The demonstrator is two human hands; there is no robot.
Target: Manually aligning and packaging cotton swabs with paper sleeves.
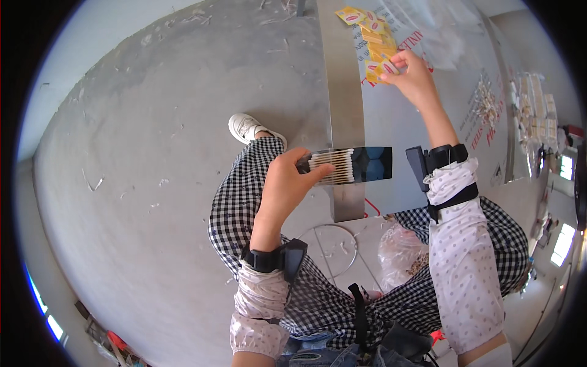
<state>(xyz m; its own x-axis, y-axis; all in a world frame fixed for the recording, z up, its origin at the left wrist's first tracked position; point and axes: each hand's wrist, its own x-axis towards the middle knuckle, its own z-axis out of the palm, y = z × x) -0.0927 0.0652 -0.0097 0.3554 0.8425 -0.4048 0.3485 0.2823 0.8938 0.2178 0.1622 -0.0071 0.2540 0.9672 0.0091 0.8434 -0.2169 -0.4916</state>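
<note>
My left hand (287,183) is shut on a flat clear-and-dark packet of cotton swabs (351,165), held level over my lap near the table's metal edge. The white swab tips lie in a row inside the packet's left half. My right hand (411,76) is stretched out over the table and pinches a small yellow paper label (383,68) at the near end of a pile of yellow labels (370,33). Both wrists carry black strapped devices over dotted sleeves.
A metal-edged table (345,92) covered in clear plastic runs up the picture. A heap of loose swabs (486,104) and stacked packets (535,110) lie at its right. A plastic bag (400,248) sits by my knees. Grey concrete floor (153,153) with scraps spreads to the left.
</note>
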